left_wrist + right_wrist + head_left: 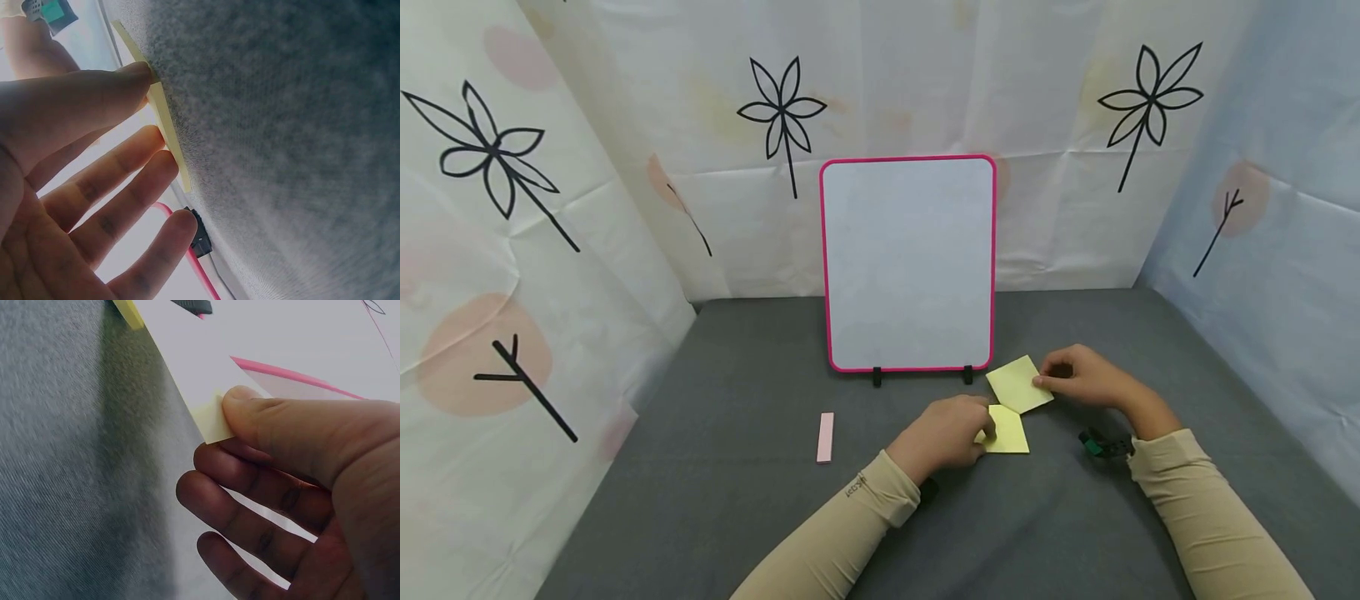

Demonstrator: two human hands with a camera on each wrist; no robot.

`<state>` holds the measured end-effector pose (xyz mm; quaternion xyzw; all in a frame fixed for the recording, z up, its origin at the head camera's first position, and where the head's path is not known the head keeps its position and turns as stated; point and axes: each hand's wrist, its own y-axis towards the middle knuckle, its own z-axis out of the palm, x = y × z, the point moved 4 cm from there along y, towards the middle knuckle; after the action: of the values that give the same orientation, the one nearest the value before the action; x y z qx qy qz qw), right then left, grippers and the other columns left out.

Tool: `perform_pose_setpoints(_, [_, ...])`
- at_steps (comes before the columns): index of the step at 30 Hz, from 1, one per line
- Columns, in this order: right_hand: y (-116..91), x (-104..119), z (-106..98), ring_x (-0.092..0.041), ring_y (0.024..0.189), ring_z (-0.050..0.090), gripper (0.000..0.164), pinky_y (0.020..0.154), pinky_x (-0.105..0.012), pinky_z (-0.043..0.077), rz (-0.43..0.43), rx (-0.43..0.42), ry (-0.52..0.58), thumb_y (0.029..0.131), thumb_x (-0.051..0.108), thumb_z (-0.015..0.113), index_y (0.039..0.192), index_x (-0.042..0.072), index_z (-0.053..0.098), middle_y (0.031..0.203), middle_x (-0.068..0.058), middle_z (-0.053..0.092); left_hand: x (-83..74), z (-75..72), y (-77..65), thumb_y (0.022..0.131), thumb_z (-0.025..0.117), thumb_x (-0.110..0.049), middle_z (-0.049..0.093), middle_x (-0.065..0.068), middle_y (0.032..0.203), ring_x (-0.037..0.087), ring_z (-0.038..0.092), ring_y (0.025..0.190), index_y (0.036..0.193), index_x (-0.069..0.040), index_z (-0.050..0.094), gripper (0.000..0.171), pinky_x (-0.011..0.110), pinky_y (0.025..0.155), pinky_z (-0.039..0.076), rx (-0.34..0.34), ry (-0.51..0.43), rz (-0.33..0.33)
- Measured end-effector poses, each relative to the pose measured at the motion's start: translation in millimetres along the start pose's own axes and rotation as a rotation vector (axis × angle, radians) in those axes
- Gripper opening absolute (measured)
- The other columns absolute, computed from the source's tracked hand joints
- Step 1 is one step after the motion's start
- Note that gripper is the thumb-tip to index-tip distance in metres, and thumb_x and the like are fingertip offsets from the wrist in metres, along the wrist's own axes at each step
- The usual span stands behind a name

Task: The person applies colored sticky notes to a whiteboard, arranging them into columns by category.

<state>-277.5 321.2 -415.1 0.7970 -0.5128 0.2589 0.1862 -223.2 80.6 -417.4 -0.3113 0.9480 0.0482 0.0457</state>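
Note:
A yellow sticky note (1015, 385) is tilted up near the whiteboard's lower right corner. My right hand (1086, 379) pinches its right edge between thumb and fingers; the right wrist view shows the thumb lying over the note's corner (212, 424). Just below it, a pad of yellow sticky notes (1009, 435) lies on the grey cloth, its upper edge meeting the raised note. My left hand (946, 432) holds the pad at its left side, with thumb and fingertips at the pad's edge (170, 128) in the left wrist view.
A whiteboard (910, 267) with a pink frame stands upright behind the notes on small black feet (877, 377). Left of my left hand lies a narrow pink strip (825, 437). Patterned cloth walls (1037, 225) surround the grey-covered table (722, 500).

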Motion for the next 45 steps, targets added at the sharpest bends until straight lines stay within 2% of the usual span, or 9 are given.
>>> perform_pose_setpoints(8, [-7.9,5.5,-16.2,-0.003,0.07,0.054,0.01,0.064,-0.026,0.047,-0.011,-0.089,-0.018,0.1,0.013,0.073,0.093,0.007,0.077,0.084,-0.002,0.071,1.2,-0.2,-0.9,0.093,0.08,-0.017,0.072,-0.007,0.106,0.009,0.069,0.097,0.109,-0.024,0.085,0.018,0.021,0.08,0.056,-0.004,-0.011,0.003])
perform_pose_setpoints(15, [-8.2,15.6,-24.4,-0.005,0.072,0.058,0.01,0.065,-0.026,0.049,-0.043,-0.136,-0.021,0.101,0.014,0.073,0.094,0.008,0.077,0.087,-0.002,0.072,2.8,-0.3,-1.2,0.093,0.08,-0.017,0.072,-0.007,0.107,0.01,0.069,0.097,0.109,-0.024,0.085,0.018,0.022,0.081,0.056,-0.003,-0.028,-0.011])
perform_pose_setpoints(22, [-8.0,23.6,-23.6,-0.01,0.079,0.067,0.006,0.071,-0.026,0.055,-0.066,-0.146,-0.01,0.099,0.013,0.075,0.096,0.008,0.078,0.091,-0.003,0.074,2.7,1.4,-1.6,0.093,0.08,-0.018,0.072,-0.007,0.106,0.01,0.068,0.097,0.109,-0.024,0.085,0.018,0.022,0.081,0.056,0.005,-0.034,-0.015])
perform_pose_setpoints(28, [-8.6,31.0,-23.3,-0.006,0.081,0.066,0.006,0.075,-0.029,0.057,-0.093,-0.159,-0.027,0.1,0.013,0.075,0.096,0.01,0.078,0.091,-0.001,0.074,1.3,1.5,-1.3,0.092,0.08,-0.015,0.071,-0.005,0.106,0.01,0.067,0.097,0.109,-0.023,0.085,0.019,0.022,0.079,0.056,0.004,-0.044,-0.023])
perform_pose_setpoints(36, [-10.8,39.2,-22.4,-0.004,0.082,0.066,0.005,0.077,-0.032,0.057,-0.111,-0.17,-0.047,0.1,0.013,0.075,0.095,0.013,0.078,0.09,0.002,0.073,-0.2,-0.5,-0.7,0.093,0.079,-0.014,0.072,-0.005,0.113,0.011,0.066,0.101,0.11,-0.022,0.085,0.02,0.024,0.084,0.058,0.018,-0.058,-0.041])
perform_pose_setpoints(41, [-13.2,42.8,-19.7,-0.006,0.081,0.066,0.006,0.076,-0.031,0.056,-0.148,-0.173,-0.03,0.1,0.013,0.075,0.096,0.016,0.078,0.09,0.004,0.073,-0.9,0.6,0.9,0.093,0.079,-0.013,0.078,-0.009,0.11,0.011,0.067,0.098,0.11,-0.021,0.084,0.02,0.024,0.082,0.058,0.034,-0.061,-0.042])
perform_pose_setpoints(45, [-9.6,47.1,-16.8,-0.005,0.08,0.065,0.005,0.075,-0.029,0.055,-0.168,-0.182,-0.039,0.099,0.014,0.075,0.095,0.017,0.078,0.089,0.006,0.072,-0.3,0.6,0.5,0.092,0.08,-0.013,0.078,-0.01,0.105,0.008,0.067,0.093,0.108,-0.022,0.084,0.018,0.023,0.08,0.057,0.017,-0.038,-0.037])
